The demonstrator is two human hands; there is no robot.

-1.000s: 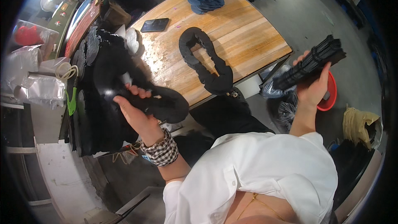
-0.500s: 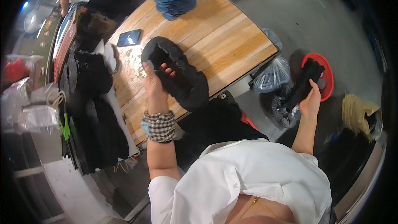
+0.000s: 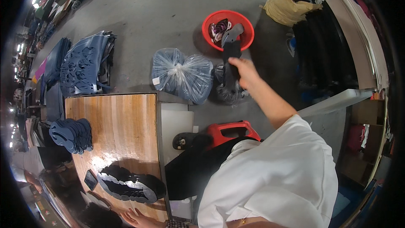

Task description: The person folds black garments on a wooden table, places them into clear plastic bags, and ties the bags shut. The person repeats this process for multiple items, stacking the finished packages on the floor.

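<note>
Gripping a black bundle (image 3: pixel 232 52) low beside a red basin (image 3: pixel 249 38), the right hand (image 3: pixel 247 74) has its thumb and fingers clamped on the dark layers, with the arm stretched well out from the body. In this view the bundle's far end overlaps the basin's near rim; whether the 2 touch cannot be told. A grey piece (image 3: pixel 231 36) lies in the basin just past that end, and a large clear bag (image 3: pixel 181 74) sits on the floor to the left. The left hand (image 3: pixel 139 218) has its fingers spread apart, with nothing seen in them, at the near end of the wooden desk (image 3: pixel 120 122). Close to it, the black cut pieces (image 3: pixel 126 190) lie on the desk, just beside a phone (image 3: pixel 90 180). A good hold here would squeeze the bundle evenly across its middle, thumb opposite fingers, so that the layers do not fan or slip out at the ends. With the arm this far out, a firm wrist should help keep the bundle from tipping, and its far end is best kept from snagging the rim or the grey piece.
</note>
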